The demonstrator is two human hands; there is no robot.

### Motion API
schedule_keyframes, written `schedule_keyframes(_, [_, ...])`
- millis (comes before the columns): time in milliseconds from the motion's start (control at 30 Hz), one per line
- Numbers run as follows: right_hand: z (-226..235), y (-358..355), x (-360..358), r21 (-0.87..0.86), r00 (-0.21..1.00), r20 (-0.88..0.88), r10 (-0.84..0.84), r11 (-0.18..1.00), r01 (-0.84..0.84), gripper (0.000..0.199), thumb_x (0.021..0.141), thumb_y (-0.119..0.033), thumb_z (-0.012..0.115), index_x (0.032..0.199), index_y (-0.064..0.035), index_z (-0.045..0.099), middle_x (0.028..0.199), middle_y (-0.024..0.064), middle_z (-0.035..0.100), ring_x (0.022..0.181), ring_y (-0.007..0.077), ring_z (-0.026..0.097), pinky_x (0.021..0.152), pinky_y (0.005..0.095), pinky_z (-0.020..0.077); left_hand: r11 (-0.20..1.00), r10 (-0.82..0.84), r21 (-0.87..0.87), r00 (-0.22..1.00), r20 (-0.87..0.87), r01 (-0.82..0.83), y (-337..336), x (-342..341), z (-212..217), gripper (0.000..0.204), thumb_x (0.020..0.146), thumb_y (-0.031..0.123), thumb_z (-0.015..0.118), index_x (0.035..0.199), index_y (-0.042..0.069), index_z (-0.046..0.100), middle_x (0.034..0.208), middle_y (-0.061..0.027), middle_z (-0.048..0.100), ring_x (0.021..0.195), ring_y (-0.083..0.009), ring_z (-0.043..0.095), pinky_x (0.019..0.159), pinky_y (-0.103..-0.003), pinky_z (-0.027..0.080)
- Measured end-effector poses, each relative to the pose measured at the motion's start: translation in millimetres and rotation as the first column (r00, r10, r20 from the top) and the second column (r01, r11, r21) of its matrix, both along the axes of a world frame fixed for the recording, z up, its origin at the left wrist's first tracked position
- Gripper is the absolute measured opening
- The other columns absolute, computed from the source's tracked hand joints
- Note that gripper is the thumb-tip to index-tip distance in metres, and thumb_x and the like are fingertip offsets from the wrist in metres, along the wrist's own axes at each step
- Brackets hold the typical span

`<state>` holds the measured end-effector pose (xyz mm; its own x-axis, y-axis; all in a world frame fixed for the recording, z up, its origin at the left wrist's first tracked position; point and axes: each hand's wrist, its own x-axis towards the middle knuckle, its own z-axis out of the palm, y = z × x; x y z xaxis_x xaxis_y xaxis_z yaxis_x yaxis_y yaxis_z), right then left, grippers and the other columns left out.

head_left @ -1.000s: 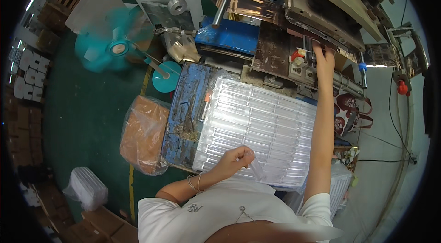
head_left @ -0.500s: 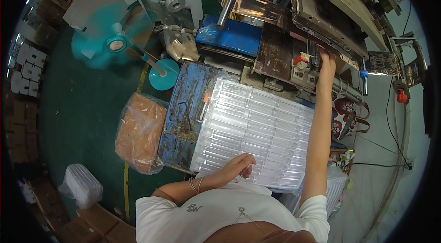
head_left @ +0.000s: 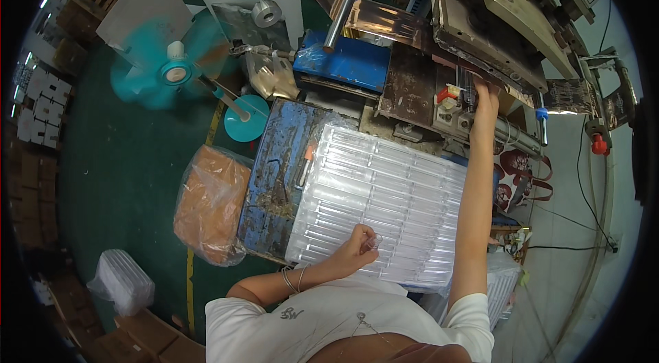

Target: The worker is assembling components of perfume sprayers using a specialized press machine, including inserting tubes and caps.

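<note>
My left hand [head_left: 358,248] is closed over the near part of a clear plastic tray [head_left: 398,188] with long narrow ridged slots. Between its thumb and fingers is a small clear plastic piece [head_left: 374,242], too small to tell its kind. The tray lies on a worn blue metal bench [head_left: 264,184]. My right arm reaches far forward, and my right hand [head_left: 486,95] is in the gap beneath the heavy plate of a press [head_left: 480,33]. Its fingertips are partly hidden there, beside a metal fixture with a red and yellow part [head_left: 449,94].
Copper-coloured foil [head_left: 391,20] runs across the press. A blue metal box [head_left: 343,61] stands behind the tray. To the left are a turquoise fan [head_left: 176,75] and a plastic-wrapped brown bundle [head_left: 213,205]. Cables hang along the right wall.
My left hand has turned and moved slightly up over the tray, its fingers now curled round the clear piece. My right hand stays under the press plate, barely shifted.
</note>
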<state>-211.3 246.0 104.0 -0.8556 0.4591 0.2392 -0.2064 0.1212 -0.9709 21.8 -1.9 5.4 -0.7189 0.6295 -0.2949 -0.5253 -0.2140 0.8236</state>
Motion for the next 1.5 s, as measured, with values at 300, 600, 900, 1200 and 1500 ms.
schedule_keyframes(300, [-0.6, 0.9, -1.4, -0.038, 1.000, -0.018, 0.023, 0.999, -0.024, 0.039, 0.083, -0.022, 0.052, 0.112, 0.0028, 0.050, 0.109, 0.0089, 0.054, 0.098, 0.0163, 0.047, 0.088, 0.0253, 0.0313, 0.997, -0.059, -0.048, 0.996, -0.069, 0.056, -0.9, -10.2, 4.1, 0.026, 0.085, 0.004, 0.050, 0.102, 0.006, 0.031, 0.090, -0.0019, 0.042, 0.083, -0.0060, 0.043, 0.069, -0.021, 0.038])
schedule_keyframes(600, [-2.2, -0.5, 0.4, -0.035, 0.999, -0.035, 0.039, 0.999, -0.041, 0.039, 0.083, -0.023, 0.052, 0.112, 0.0023, 0.049, 0.110, 0.0092, 0.053, 0.099, 0.0170, 0.046, 0.090, 0.0259, 0.0302, 0.984, -0.063, -0.178, 0.970, -0.235, 0.020, -4.4, -8.4, 7.9, 0.034, 0.086, 0.019, 0.052, 0.113, 0.004, 0.037, 0.086, -0.0073, 0.049, 0.078, -0.0131, 0.050, 0.071, -0.026, 0.042])
schedule_keyframes(900, [-15.5, 10.5, 57.2, 0.134, 0.964, -0.184, -0.193, 0.966, 0.219, 0.029, 0.086, -0.016, 0.052, 0.110, 0.0000, 0.049, 0.111, 0.0087, 0.050, 0.098, 0.0140, 0.048, 0.085, 0.0237, 0.0371, 0.812, -0.061, -0.434, 0.682, -0.729, -0.391, -37.9, -59.1, 37.2, 0.033, 0.071, 0.011, 0.066, 0.103, 0.010, 0.058, 0.093, -0.0072, 0.052, 0.086, -0.0213, 0.052, 0.074, -0.031, 0.042])
schedule_keyframes(1200, [-72.9, -86.6, 177.6, 0.617, 0.923, 0.219, 0.315, 0.688, -0.381, 0.017, 0.070, -0.011, 0.065, 0.086, -0.0088, 0.060, 0.072, 0.0048, 0.055, 0.065, 0.0174, 0.052, 0.055, 0.0288, 0.0422, 0.584, -0.499, -0.478, 0.173, -0.849, -0.656, -52.2, -110.0, 11.1, 0.030, 0.066, 0.016, 0.068, 0.094, 0.012, 0.058, 0.099, -0.0042, 0.052, 0.092, -0.0195, 0.049, 0.080, -0.035, 0.033])
schedule_keyframes(1500, [-74.4, -134.3, 179.5, 0.810, 0.818, 0.349, 0.456, 0.291, -0.508, 0.026, 0.066, -0.023, 0.068, 0.088, -0.0112, 0.059, 0.084, 0.0043, 0.052, 0.076, 0.0196, 0.050, 0.063, 0.0317, 0.0400, 0.517, -0.184, -0.360, 0.310, -0.933, -0.777, -69.4, -92.0, 18.8, 0.034, 0.072, 0.012, 0.065, 0.105, 0.007, 0.056, 0.101, -0.0101, 0.051, 0.094, -0.0260, 0.048, 0.081, -0.036, 0.037])
